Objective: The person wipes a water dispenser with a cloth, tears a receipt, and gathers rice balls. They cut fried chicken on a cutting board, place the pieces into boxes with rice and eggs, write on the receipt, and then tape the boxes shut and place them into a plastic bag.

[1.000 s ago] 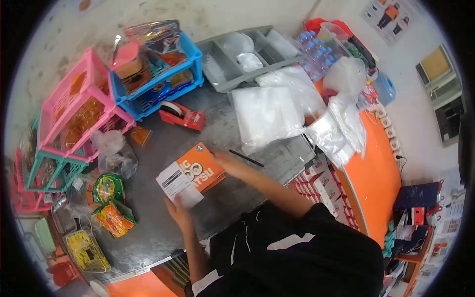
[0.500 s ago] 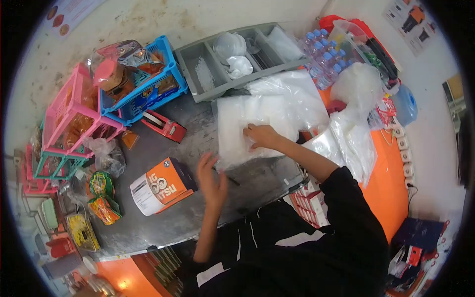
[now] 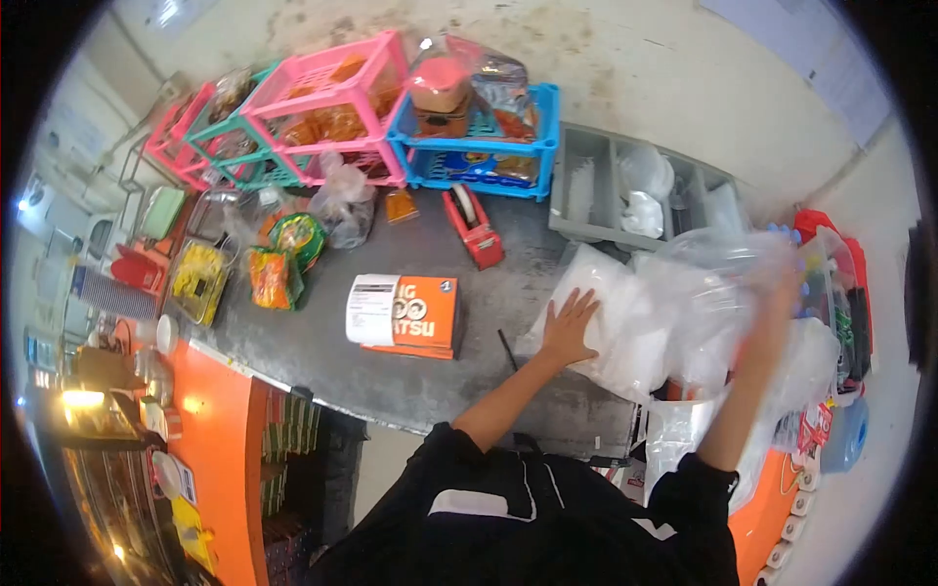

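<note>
My left hand [image 3: 571, 330] lies with fingers spread on a stack of clear plastic bags [image 3: 616, 337] on the dark tabletop. My right hand [image 3: 777, 288], smeared by motion, is out at the right with a clear plastic bag [image 3: 718, 269] that looks lifted and stretched towards it; its fingers are not sharp. More plastic bags [image 3: 674, 430] hang at the table's right edge. Left of my left hand stands an orange box [image 3: 430, 317] with a white paper slip [image 3: 372, 310] on its top. A thin black stick-like item [image 3: 507, 349] lies between the box and the bags.
Behind the box sits a red tape dispenser [image 3: 476, 234]. A grey divided tray [image 3: 596, 230] and a blue basket [image 3: 479, 156] line the wall, with pink baskets [image 3: 327, 98] further left. Snack packets [image 3: 274, 276] and a yellow-filled tub [image 3: 198, 283] occupy the left side.
The view has swung left. My left hand has gone from the air beside the box onto the bag stack. My right hand has moved off the stack to the right, a bag drawn along with it.
</note>
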`<state>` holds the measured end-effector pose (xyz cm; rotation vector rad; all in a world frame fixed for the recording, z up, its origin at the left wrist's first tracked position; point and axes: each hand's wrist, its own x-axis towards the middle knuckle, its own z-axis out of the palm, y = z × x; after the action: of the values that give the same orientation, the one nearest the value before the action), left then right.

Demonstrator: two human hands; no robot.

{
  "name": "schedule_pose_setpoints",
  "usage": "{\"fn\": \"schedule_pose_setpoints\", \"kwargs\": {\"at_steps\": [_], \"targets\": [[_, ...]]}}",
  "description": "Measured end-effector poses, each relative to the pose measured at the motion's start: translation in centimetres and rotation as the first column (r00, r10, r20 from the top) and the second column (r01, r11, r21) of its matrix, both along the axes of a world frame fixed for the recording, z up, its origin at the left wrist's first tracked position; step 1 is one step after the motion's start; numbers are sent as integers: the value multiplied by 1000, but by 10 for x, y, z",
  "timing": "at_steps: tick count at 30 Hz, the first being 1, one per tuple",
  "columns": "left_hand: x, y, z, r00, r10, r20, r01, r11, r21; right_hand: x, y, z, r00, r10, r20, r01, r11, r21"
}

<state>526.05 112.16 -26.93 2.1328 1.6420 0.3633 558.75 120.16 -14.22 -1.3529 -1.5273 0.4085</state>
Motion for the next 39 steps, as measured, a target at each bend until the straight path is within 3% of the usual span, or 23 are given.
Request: {"fn": "schedule_pose_setpoints", "kwargs": {"at_steps": [2, 3, 5, 6, 7, 9, 10, 11, 12, 14, 15, 17, 18, 19, 20, 22, 26, 29, 31, 34, 36, 38, 39], "targets": [[-8, -7, 12, 999, -50, 7, 50, 998, -43, -48, -68, 151, 809, -419, 413, 188, 849, 493], [-8, -12, 12, 949, 24, 315, -37, 999, 36, -80, -94, 185, 841, -381, 384, 165, 857, 488], [-23, -23, 61, 719, -25, 695, -203, 948, 244, -163, -144, 209, 696, -312, 647, 307, 943, 125], [-36, -36, 109, 631, -125, 766, -286, 880, 379, -183, -166, 208, 501, -125, 857, 534, 824, -192], [-50, -45, 137, 625, -126, 771, -286, 881, 376, -193, -176, 170, 632, -26, 775, 148, 985, -88], [-81, -61, 179, 643, -473, 602, 33, 802, 596, -231, -190, 129, 701, 411, 583, -220, 902, -371], [-100, -66, 197, 638, -478, 604, 32, 799, 600, -253, -199, 135, 692, 557, 460, -255, 784, -566], [-121, -71, 214, 627, -557, 544, 465, 828, 312, -271, -206, 141, 675, 671, 306, -290, 623, -727], [-143, -77, 223, 577, -637, 511, 766, 640, -68, -284, -213, 143, 671, 672, 314, -288, 627, -724], [-189, -97, 225, 630, -645, 432, 765, 611, -204, -308, -227, 139, 407, 887, 220, -652, 450, -610], [-208, -105, 226, 631, -644, 433, 764, 612, -203, -322, -227, 137, 404, 887, 221, -652, 449, -611], [-237, -120, 228, 210, -542, 814, 973, 37, -227, -348, -228, 130, -110, 981, -163, -551, -196, -811], [-244, -132, 172, 334, -69, 940, 934, 160, -320, -355, -235, 126, -112, 979, -171, -548, -204, -811], [-252, -143, 117, 165, 566, 808, 908, 232, -348, -361, -241, 123, 144, 829, -540, -820, -206, -534], [-259, -155, 62, -134, 814, 566, 873, 367, -321, -363, -241, 110, 310, 644, -699, -907, -20, -421], [-267, -185, 76, -202, 810, 551, 864, 412, -288, -364, -234, 74, 488, 375, -788, -851, 405, -335], [-278, -235, 149, -509, 721, 471, 769, 626, -128, -367, -243, 63, 417, 347, -840, -857, 458, -236], [-304, -243, 157, -591, 634, 498, 723, 691, -22, -356, -256, 57, 539, 318, -780, -785, 525, -329], [-315, -249, 158, -602, 581, 547, 717, 695, 52, -352, -264, 50, 646, 296, -703, -658, 683, -317], [-309, -280, 151, -69, 114, 991, 565, 823, -56, -346, -277, 14, 637, 107, -763, -624, 653, -430], [-304, -291, 154, -41, 233, 972, 511, 840, -180, -349, -291, -13, 603, 127, -787, -656, 640, -400], [-308, -293, 142, -127, 664, 737, 410, 711, -571, -353, -295, -29, 566, 132, -814, -686, 623, -376], [-313, -285, 146, -91, 696, 713, 335, 695, -636, -353, -297, -34, 597, 133, -791, -657, 647, -387]]}}
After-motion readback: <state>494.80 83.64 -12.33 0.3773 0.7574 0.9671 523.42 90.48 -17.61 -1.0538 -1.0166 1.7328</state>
